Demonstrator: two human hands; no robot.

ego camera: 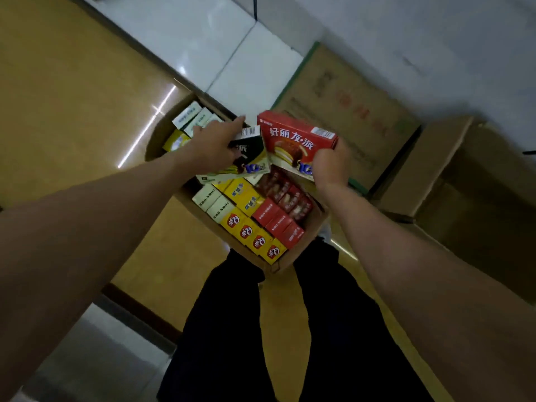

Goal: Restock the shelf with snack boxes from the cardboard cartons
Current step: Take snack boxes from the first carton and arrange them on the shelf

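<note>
Gripped red box (293,140) in right hand (330,166), green box (249,158) in left hand (214,149), above open carton (301,256).

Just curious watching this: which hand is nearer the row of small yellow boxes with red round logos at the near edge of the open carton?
Neither clearly. Over the yellow boxes, the left hand holds a black-and-green box; the right hand holds a red box.

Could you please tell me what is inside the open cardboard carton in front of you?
The open carton holds packed snack boxes: yellow boxes, red boxes and pale green boxes. The left hand and right hand, each holding a box, cover its middle.
</note>
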